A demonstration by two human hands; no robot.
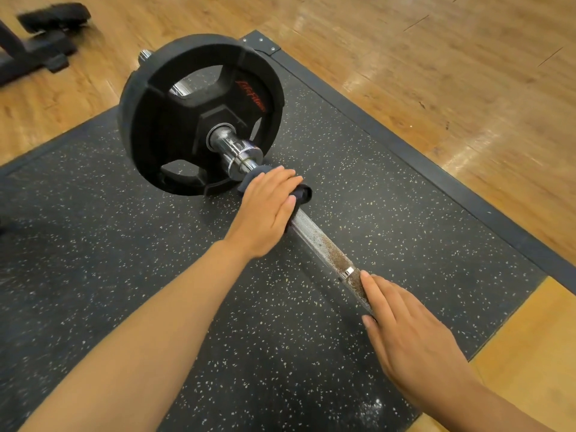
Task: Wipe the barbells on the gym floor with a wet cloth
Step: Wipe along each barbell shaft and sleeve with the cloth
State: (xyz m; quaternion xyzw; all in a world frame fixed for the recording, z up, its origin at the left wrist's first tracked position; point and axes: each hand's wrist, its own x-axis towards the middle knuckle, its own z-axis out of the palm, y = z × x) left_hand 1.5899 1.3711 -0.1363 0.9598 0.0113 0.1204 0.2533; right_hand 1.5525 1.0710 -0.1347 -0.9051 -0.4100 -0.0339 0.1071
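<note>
The bar (321, 241) lay on a speckled mat (124, 244), running from its black plate (174, 120) at 11 o'clock toward 5 o'clock. The left hand (265, 213) gripped a dark cloth (300, 194) wrapped round the bar just beside the collar (243, 154). The right hand (405, 332) rested on the knurled shaft at 4 o'clock, fingers straight and flat.

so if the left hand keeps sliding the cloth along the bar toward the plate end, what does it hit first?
Probably the chrome collar of the barbell: the left hand, wrapped over the dark cloth, sits just short of it. The black weight plate comes after.
</note>
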